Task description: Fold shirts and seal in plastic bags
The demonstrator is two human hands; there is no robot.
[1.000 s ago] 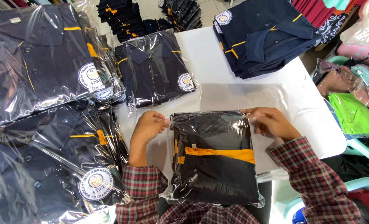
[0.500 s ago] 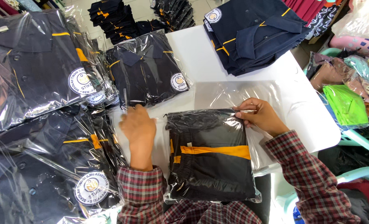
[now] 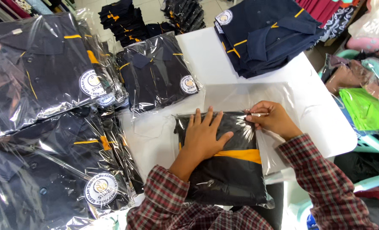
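Observation:
A folded dark navy shirt with a yellow stripe lies in a clear plastic bag (image 3: 236,174) at the near edge of the white table (image 3: 321,106). My left hand (image 3: 204,136) rests flat on the bag's upper half, fingers spread. My right hand (image 3: 272,119) pinches the bag's folded flap at its upper right corner. Both sleeves are red plaid.
Several bagged navy shirts with round badges lie at the left (image 3: 49,81) and the middle (image 3: 157,72). A stack of unbagged navy shirts (image 3: 261,38) sits at the table's far right. Empty clear bags (image 3: 244,96) lie under the packed one. Coloured garments (image 3: 364,108) sit at the right.
My left hand has moved from the bag's left edge onto its top and now presses flat. My right hand stays at the flap's right corner.

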